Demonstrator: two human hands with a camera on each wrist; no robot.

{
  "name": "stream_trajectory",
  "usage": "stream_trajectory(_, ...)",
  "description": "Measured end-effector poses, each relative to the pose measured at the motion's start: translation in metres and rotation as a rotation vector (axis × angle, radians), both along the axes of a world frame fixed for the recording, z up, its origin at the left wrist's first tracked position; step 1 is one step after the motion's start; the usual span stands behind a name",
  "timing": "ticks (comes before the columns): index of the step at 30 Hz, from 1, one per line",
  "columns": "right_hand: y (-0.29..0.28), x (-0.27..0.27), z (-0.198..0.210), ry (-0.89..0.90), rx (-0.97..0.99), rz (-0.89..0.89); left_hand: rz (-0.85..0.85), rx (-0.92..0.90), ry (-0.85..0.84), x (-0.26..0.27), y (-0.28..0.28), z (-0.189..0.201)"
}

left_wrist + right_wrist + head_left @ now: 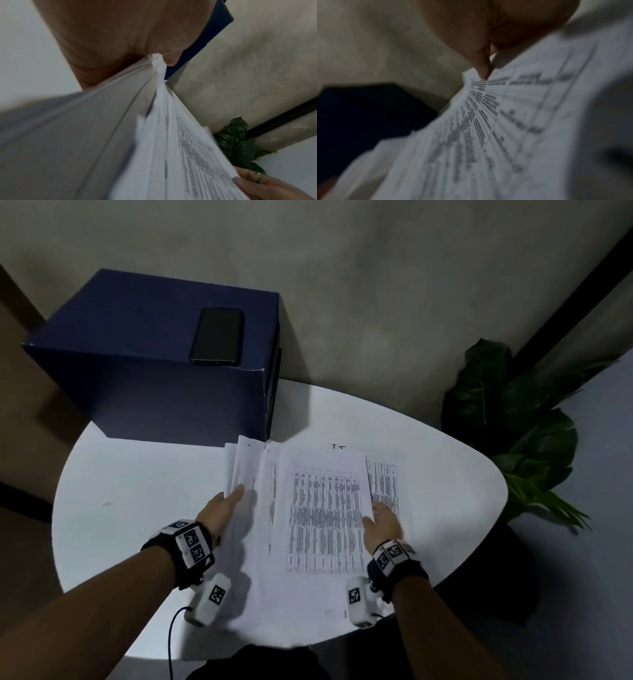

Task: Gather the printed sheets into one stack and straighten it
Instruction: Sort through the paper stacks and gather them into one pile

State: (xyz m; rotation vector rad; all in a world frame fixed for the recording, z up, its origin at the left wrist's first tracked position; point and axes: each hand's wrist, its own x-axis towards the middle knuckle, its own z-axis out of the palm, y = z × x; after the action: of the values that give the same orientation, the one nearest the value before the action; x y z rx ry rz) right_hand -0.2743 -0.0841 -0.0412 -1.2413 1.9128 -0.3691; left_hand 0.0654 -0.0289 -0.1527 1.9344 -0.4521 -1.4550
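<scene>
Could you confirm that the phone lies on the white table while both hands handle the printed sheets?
Not quite: the head view shows the phone on top of the dark blue box; the left hand and right hand do handle the printed sheets.

Both arms reach forward and angle inward: left forearm, right forearm, both bare. The left hand stands on edge, its fingers stretched long and close together, its left thumb closing on the left margin of the white printed paper sheets. The right hand lies flatter, right thumb on top of the right margin and fingers tucked beneath. A ring is on one finger.
</scene>
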Motion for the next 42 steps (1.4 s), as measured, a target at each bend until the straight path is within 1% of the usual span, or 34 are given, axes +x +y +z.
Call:
stream_trajectory(1, 0.003, 0.008, -0.004, 0.044, 0.025, 0.032, -0.024, 0.0, -0.028, 0.0, 0.0, -0.001)
stream_trajectory(3, 0.011, 0.025, -0.003, 0.072, 0.048, 0.103, -0.102, -0.01, -0.134, -0.011, 0.0, 0.016)
stream_trajectory(6, 0.012, 0.042, -0.01, 0.077, 0.028, 0.244, -0.241, -0.005, -0.342, -0.034, 0.004, 0.065)
stream_trajectory(8, 0.012, 0.045, -0.012, 0.187, 0.031, 0.331, -0.254, -0.05, -0.453, -0.045, 0.007, 0.085)
stream_trajectory(9, 0.012, 0.044, -0.015, 0.208, 0.063, 0.355, -0.242, -0.109, -0.454, -0.049, 0.009, 0.095)
stream_trajectory(10, 0.012, 0.043, -0.017, 0.173, 0.093, 0.362, -0.226, -0.187, -0.429, -0.05, 0.01, 0.103)
stream_trajectory(11, 0.011, 0.041, -0.019, 0.093, 0.106, 0.348, -0.208, -0.263, -0.396, -0.049, 0.011, 0.11)
stream_trajectory(14, 0.009, 0.031, -0.002, -0.167, 0.027, 0.17, -0.151, -0.414, -0.271, -0.037, 0.014, 0.145)
stream_trajectory(16, 0.002, 0.027, 0.028, -0.338, -0.061, 0.072, -0.147, -0.505, -0.228, -0.027, 0.012, 0.173)
stream_trajectory(18, -0.005, 0.026, 0.064, -0.531, -0.163, 0.078, -0.141, -0.597, -0.186, -0.019, 0.009, 0.201)
stream_trajectory(20, -0.012, 0.028, 0.095, -0.604, -0.301, 0.061, -0.122, -0.693, -0.19, -0.017, 0.006, 0.224)
stream_trajectory(22, -0.014, 0.031, 0.115, -0.628, -0.445, 0.0, -0.138, -0.794, -0.263, -0.02, 0.003, 0.241)
stream_trajectory(23, -0.012, 0.032, 0.121, -0.646, -0.49, -0.018, -0.152, -0.828, -0.3, -0.021, 0.004, 0.243)
stream_trajectory(25, -0.007, 0.037, 0.134, -0.713, -0.559, 0.033, -0.166, -0.832, -0.323, -0.023, 0.006, 0.238)
stream_trajectory(28, -0.006, 0.045, 0.137, -0.764, -0.572, 0.113, -0.174, -0.749, -0.233, -0.02, 0.006, 0.219)
stream_trajectory(31, -0.01, 0.051, 0.136, -0.807, -0.553, 0.075, -0.175, -0.763, -0.143, -0.019, 0.0, 0.212)
stream_trajectory(33, -0.01, 0.054, 0.136, -0.791, -0.549, 0.068, -0.188, -0.781, -0.122, -0.025, -0.004, 0.216)
stream_trajectory(36, -0.012, 0.057, 0.132, -0.701, -0.537, 0.083, -0.23, -0.785, -0.168, -0.03, -0.008, 0.221)
stream_trajectory(38, -0.01, 0.058, 0.136, -0.672, -0.544, 0.033, -0.171, -0.81, -0.194, -0.035, -0.007, 0.232)
stream_trajectory(40, -0.009, 0.056, 0.143, -0.706, -0.592, -0.012, -0.095, -0.877, -0.214, -0.034, -0.008, 0.24)
stream_trajectory(42, -0.007, 0.05, 0.148, -0.744, -0.648, -0.011, -0.012, -0.946, -0.202, -0.029, -0.006, 0.242)
